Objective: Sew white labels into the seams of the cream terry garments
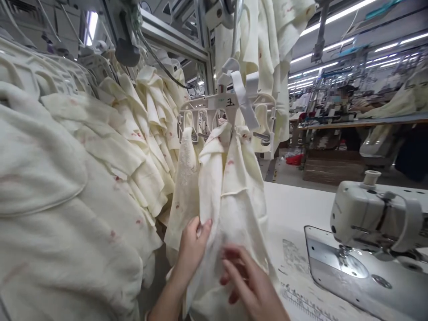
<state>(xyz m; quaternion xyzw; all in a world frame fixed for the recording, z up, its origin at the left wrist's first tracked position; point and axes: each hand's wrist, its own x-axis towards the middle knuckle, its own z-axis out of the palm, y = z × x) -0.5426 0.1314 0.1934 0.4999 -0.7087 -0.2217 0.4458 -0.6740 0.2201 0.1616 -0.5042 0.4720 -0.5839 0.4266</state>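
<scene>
A cream garment (234, 200) with small reddish prints hangs in front of me from a white clip hanger (217, 103) that carries a black mark. My left hand (194, 245) pinches the left edge of the cloth between thumb and fingers. Close to the front of the same garment is my right hand (245, 278), its fingers apart, curled and blurred by motion. Whether its fingertips touch the cloth I cannot tell. Another cream piece (183, 178) hangs from the same hanger, just left of the garment.
Many cream garments (100, 214) hang on hangers along the left. A white sewing machine (374, 218) stands on the white table (287, 205) at the right. More cream cloth (264, 44) hangs above, beside a metal frame (174, 33). A person sits at a far workbench (368, 122).
</scene>
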